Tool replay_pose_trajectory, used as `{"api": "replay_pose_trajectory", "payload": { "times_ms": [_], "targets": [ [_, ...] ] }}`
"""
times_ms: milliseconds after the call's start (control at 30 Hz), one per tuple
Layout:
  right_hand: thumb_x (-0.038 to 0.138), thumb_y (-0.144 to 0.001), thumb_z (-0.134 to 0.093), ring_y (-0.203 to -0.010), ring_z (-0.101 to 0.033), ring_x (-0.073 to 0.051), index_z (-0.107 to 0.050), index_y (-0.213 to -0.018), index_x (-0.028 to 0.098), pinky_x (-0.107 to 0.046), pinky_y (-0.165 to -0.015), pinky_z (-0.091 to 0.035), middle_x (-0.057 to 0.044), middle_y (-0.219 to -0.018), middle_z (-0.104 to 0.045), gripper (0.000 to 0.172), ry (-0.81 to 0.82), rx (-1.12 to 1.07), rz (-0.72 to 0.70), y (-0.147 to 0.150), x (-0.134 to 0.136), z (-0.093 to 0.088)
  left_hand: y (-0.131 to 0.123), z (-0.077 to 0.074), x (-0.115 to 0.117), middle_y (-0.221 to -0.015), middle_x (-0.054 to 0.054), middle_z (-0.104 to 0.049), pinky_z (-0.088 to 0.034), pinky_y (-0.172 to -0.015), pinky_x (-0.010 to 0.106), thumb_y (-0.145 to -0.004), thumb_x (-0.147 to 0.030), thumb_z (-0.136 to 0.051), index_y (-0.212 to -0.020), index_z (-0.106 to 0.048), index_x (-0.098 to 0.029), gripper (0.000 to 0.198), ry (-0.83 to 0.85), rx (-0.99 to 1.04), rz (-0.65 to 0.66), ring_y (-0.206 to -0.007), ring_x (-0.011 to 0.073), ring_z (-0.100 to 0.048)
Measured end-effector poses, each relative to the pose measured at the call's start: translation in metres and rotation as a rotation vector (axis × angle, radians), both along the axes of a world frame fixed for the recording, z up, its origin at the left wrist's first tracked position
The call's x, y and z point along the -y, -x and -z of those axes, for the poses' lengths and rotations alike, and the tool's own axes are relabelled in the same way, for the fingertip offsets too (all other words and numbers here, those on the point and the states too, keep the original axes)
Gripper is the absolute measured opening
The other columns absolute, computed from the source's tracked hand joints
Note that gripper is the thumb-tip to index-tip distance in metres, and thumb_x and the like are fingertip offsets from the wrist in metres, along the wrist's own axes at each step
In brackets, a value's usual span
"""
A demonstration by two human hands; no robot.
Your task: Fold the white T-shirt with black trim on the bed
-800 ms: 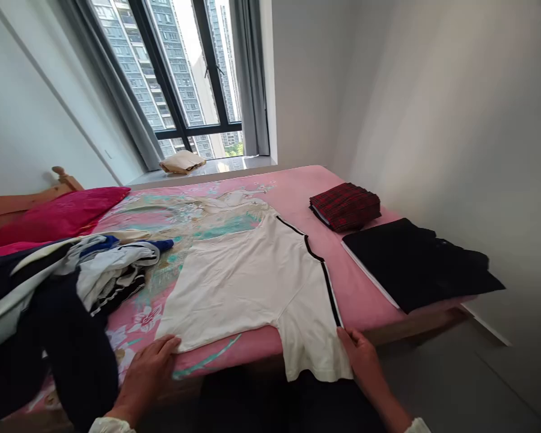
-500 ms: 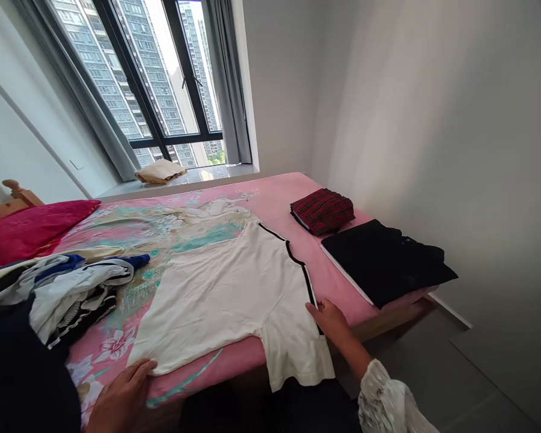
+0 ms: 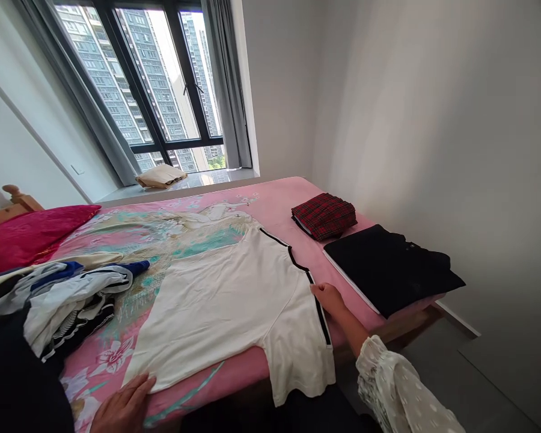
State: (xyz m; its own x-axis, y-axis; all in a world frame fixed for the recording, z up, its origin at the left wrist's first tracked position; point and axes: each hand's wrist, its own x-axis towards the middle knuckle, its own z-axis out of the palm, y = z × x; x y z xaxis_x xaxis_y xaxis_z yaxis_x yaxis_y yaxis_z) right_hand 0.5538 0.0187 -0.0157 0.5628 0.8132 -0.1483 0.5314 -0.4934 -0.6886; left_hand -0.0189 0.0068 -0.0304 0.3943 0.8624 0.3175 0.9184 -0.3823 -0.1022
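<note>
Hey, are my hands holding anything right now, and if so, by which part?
Neither hand visibly grips anything. The left hand rests flat at the white T-shirt's bottom hem corner; the right hand touches its black-trimmed side edge.

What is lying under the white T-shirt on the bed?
The white T-shirt lies flat on the pink floral bedsheet; one sleeve hangs over the bed edge. The sheet's print continues beneath it, hidden. Nothing bulges, but anything flat underneath cannot be seen.
</note>
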Motion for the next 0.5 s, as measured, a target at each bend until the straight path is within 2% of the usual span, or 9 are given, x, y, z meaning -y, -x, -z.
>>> {"api": "replay_pose_trajectory", "payload": {
  "times_ms": [100, 200, 367, 433, 500],
  "targets": [
    [0.056, -0.083, -0.044, -0.082, -0.062, -0.022, -0.067, -0.090, 0.016, -0.027, -0.066, -0.040, -0.010, -0.089, -0.069, 0.046, 0.014, 0.028, 0.019, -0.006, -0.024, -0.005, 0.000, -0.002, -0.003, -0.111, 0.002, -0.070, -0.050, -0.085, 0.040, -0.082, -0.034, -0.041, -0.102, -0.070, -0.029, 0.035, -0.042, -0.018, 0.015, -0.096, 0.0230, -0.065],
    [0.049, -0.084, -0.046, -0.086, -0.063, -0.024, -0.066, -0.092, 0.015, -0.028, -0.069, -0.041, -0.012, -0.092, -0.068, 0.040, 0.025, 0.052, 0.017, -0.009, -0.043, -0.006, 0.002, -0.004, -0.004, -0.110, 0.001, -0.070, -0.048, -0.086, 0.041, -0.083, -0.035, -0.043, -0.102, -0.070, -0.030, 0.033, -0.071, -0.053, 0.044, -0.095, 0.0231, -0.066],
    [0.038, -0.087, -0.044, -0.093, -0.062, -0.023, -0.065, -0.094, 0.013, -0.027, -0.074, -0.043, -0.014, -0.098, -0.067, 0.033, 0.016, 0.065, 0.043, -0.024, -0.047, -0.002, -0.001, -0.003, 0.005, -0.115, -0.001, -0.068, -0.041, -0.095, 0.042, -0.085, -0.028, -0.040, -0.109, -0.066, -0.032, 0.035, -0.120, -0.105, 0.155, -0.102, 0.0205, -0.063],
    [0.041, -0.087, -0.046, -0.087, -0.063, -0.022, -0.065, -0.089, 0.013, -0.026, -0.070, -0.044, -0.014, -0.092, -0.068, 0.034, 0.032, 0.041, 0.043, -0.031, -0.044, -0.002, -0.006, -0.004, 0.010, -0.117, -0.001, -0.067, -0.038, -0.096, 0.042, -0.085, -0.028, -0.040, -0.111, -0.064, -0.033, 0.035, -0.139, -0.119, 0.185, -0.104, 0.0201, -0.062],
    [0.050, -0.085, -0.047, -0.073, -0.065, -0.021, -0.065, -0.081, 0.014, -0.026, -0.062, -0.045, -0.012, -0.079, -0.068, 0.041, 0.072, -0.010, 0.018, -0.035, -0.039, -0.004, -0.011, -0.004, 0.013, -0.116, 0.001, -0.067, -0.038, -0.095, 0.043, -0.085, -0.029, -0.040, -0.111, -0.064, -0.031, 0.035, -0.155, -0.118, 0.188, -0.103, 0.0205, -0.062]
  ]
}}
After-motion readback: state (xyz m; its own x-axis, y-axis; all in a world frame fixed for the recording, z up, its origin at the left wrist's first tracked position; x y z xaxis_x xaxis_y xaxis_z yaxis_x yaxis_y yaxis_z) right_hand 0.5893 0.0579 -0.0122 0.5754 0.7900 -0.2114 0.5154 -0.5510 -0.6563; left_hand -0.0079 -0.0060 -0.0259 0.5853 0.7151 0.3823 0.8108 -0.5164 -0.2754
